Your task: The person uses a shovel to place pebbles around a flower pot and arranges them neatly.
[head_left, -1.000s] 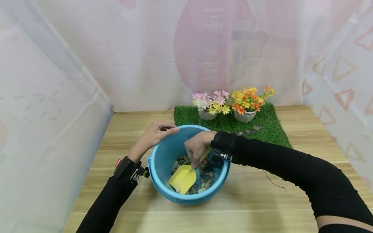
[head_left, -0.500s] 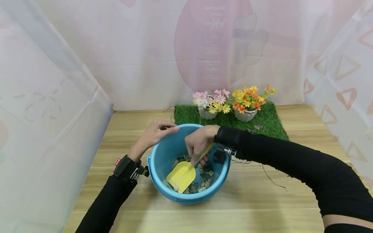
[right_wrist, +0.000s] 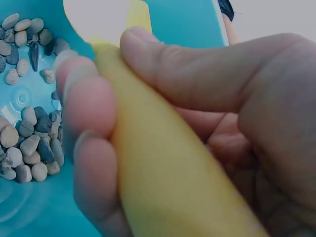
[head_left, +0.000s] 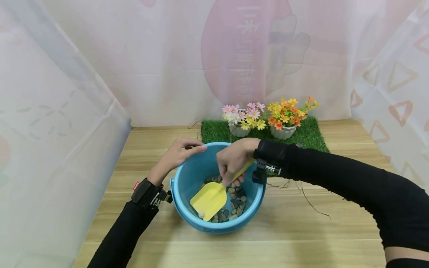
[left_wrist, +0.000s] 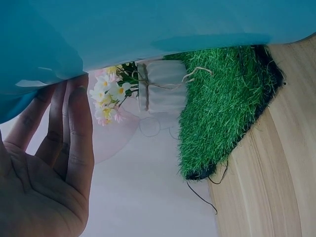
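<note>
A yellow toy shovel (head_left: pixel 209 201) slants down inside a blue bucket (head_left: pixel 218 229). My right hand (head_left: pixel 236 160) grips its handle (right_wrist: pixel 153 163), fingers and thumb wrapped around. One pale pebble (head_left: pixel 201 214) sits at the front corner of the blade. Several grey and tan pebbles (right_wrist: pixel 32 143) lie on the bucket floor, partly hidden by the shovel and hand. My left hand (head_left: pixel 179 152) pinches the bucket's left back rim, thumb on the near side. In the left wrist view, its fingers (left_wrist: pixel 79 128) reach up against the blue wall.
Behind the bucket lies a green turf mat (head_left: pixel 214 130) bearing a pot of pink, white and yellow flowers (head_left: pixel 239 128) and a pot of orange and yellow flowers (head_left: pixel 284 130). Thin dark strands (head_left: pixel 313 203) lie on the wooden table (head_left: pixel 301 238). Printed cloth (head_left: pixel 161 74) hangs around it.
My right hand and the shovel have risen a little, the hand shifting back and right. The pale pebble at the blade's corner shows more clearly. My left hand stays on the rim.
</note>
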Available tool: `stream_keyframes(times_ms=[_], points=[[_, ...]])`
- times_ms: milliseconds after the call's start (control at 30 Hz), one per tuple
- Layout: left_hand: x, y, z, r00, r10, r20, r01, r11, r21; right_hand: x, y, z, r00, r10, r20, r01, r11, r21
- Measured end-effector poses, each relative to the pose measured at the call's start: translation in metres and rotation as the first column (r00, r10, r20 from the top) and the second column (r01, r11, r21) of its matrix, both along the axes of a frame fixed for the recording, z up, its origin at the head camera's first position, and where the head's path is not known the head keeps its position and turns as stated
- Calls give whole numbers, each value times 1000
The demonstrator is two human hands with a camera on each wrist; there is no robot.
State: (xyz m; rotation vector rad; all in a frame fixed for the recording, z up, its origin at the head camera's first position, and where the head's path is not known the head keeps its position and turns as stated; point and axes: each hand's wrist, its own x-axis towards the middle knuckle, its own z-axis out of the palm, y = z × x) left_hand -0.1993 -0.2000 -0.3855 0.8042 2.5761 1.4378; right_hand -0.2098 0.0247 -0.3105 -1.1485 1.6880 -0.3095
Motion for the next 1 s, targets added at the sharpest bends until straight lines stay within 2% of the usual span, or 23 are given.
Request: stream_keyframes(times_ms=[133,300,467,700,833,1000], points=[[-1,0,0,1000,-7,-4,7,1000,5,-3,8,4,998,15,54,-13,999,-44],[-1,0,-1,1000,-12,-17,12,1000,0,-6,18,8,989,77,128,-59,989,-139],[0,-1,0,1000,-17,-22,17,1000,1,-8,30,12,979,88,185,-49,977,-206],[1,-2,2,1000,-2,-22,2,1000,-12,-11,51,22,983,20,182,24,972,-235],[2,-2,2,1000,10,-20,-10,1000,-15,-14,65,32,988,-44,150,78,970,-229],[1,-2,1,1000,8,-21,-9,1000,-17,-22,87,43,982,-135,135,162,963,-216]])
